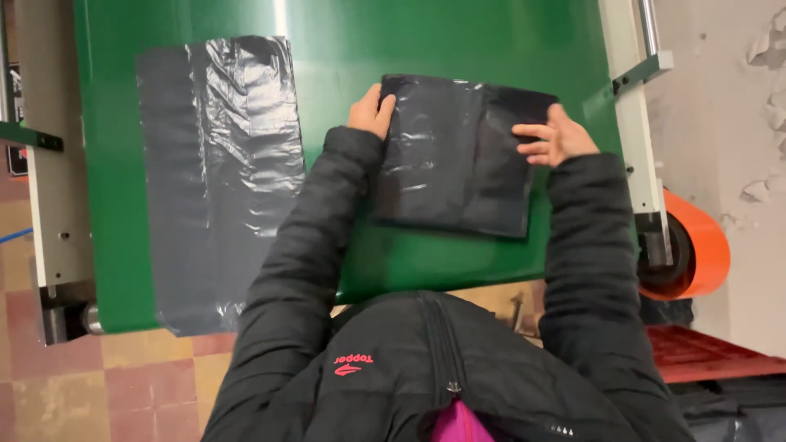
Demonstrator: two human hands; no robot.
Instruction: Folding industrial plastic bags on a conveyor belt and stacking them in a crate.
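A folded black plastic bag (454,155) lies on the green belt (352,49) in front of me. My left hand (371,112) grips its upper left edge, thumb on top. My right hand (557,135) presses on its upper right part, fingers curled over the plastic. Both arms wear black padded sleeves. A second, unfolded black plastic bag (217,176) lies flat on the belt to the left, reaching the belt's near edge.
The belt sits in a pale metal frame, with a rail (634,98) on the right and a side plate (53,164) on the left. An orange roll (696,245) sits at the right end. A red pallet (704,352) lies below. Tiled floor (98,385) at left.
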